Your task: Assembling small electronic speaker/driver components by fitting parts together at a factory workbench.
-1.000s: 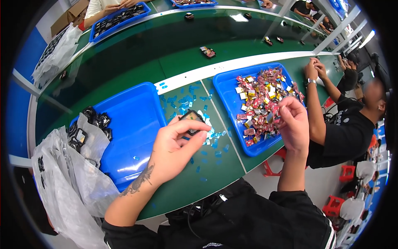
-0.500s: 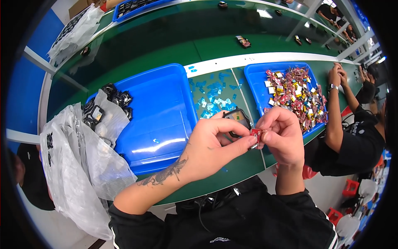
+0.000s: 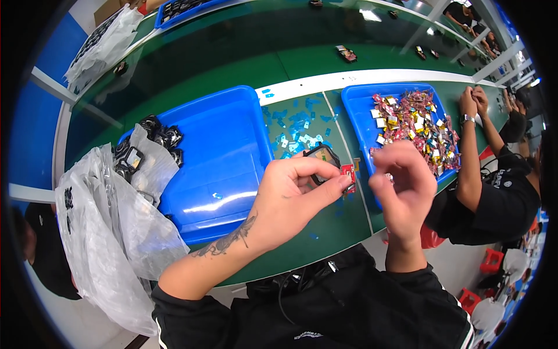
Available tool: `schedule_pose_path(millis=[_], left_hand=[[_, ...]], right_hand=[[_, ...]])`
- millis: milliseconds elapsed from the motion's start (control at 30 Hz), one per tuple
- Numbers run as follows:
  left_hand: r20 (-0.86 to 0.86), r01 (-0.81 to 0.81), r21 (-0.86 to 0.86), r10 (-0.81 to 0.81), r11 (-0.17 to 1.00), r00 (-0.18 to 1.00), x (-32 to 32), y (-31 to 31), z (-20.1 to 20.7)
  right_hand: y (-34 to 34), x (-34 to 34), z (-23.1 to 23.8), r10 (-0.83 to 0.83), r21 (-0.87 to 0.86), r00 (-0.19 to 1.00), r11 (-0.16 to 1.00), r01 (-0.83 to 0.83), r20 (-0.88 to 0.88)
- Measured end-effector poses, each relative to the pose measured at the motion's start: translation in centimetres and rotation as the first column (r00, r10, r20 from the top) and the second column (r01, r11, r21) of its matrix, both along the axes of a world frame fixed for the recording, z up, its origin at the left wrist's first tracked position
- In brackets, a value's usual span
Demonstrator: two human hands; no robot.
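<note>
My left hand [image 3: 296, 189] is closed, pinching a small red circuit board [image 3: 348, 174] between thumb and index finger. The same hand also holds a black plastic housing [image 3: 323, 156] behind the board, and its fingers hide part of it. To the right, apart from the board, my right hand [image 3: 407, 189] is raised with thumb and index finger parted and the other fingers curled. Just beyond it, a blue tray [image 3: 356, 116] holds a heap of red circuit boards [image 3: 410, 119] with silvery and yellow parts. Small blue film pieces [image 3: 299, 125] lie scattered on the green bench beyond my left hand.
A large blue tray [image 3: 232, 139] stands at left, with black housings [image 3: 165, 136] and a translucent plastic bag [image 3: 99, 232] over its left side. Behind a white rail, a green belt [image 3: 232, 52] carries assemblies [image 3: 346, 53]. A co-worker's arms [image 3: 469, 145] rest on the bench at right.
My right hand has let go of the red circuit board and moved right, its pinch opening. My left hand has shifted slightly left with board and housing. Assemblies on the belt have moved slightly right.
</note>
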State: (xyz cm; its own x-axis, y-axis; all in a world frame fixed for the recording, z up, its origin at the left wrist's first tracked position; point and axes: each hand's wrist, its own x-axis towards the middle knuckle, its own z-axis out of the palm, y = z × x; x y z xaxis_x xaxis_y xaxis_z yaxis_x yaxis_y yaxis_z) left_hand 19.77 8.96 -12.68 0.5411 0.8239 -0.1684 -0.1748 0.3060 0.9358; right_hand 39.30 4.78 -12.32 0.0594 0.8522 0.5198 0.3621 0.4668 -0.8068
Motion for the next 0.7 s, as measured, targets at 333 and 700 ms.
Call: schedule_pose_path(millis=[333, 700], left_hand=[[0.011, 0.032, -0.035, -0.032, 0.999, 0.999, -0.1, 0.0, -0.1], [0.009, 0.034, 0.996, 0.489, -0.079, 0.872, -0.8, -0.3, -0.2]], right_hand=[[-0.6, -1.2, 1.2, 0.070, 0.001, 0.986, 0.998, -0.071, 0.154], [-1.9, -0.3, 0.8, 0.146, -0.094, 0.945, 0.979, -0.181, -0.293]])
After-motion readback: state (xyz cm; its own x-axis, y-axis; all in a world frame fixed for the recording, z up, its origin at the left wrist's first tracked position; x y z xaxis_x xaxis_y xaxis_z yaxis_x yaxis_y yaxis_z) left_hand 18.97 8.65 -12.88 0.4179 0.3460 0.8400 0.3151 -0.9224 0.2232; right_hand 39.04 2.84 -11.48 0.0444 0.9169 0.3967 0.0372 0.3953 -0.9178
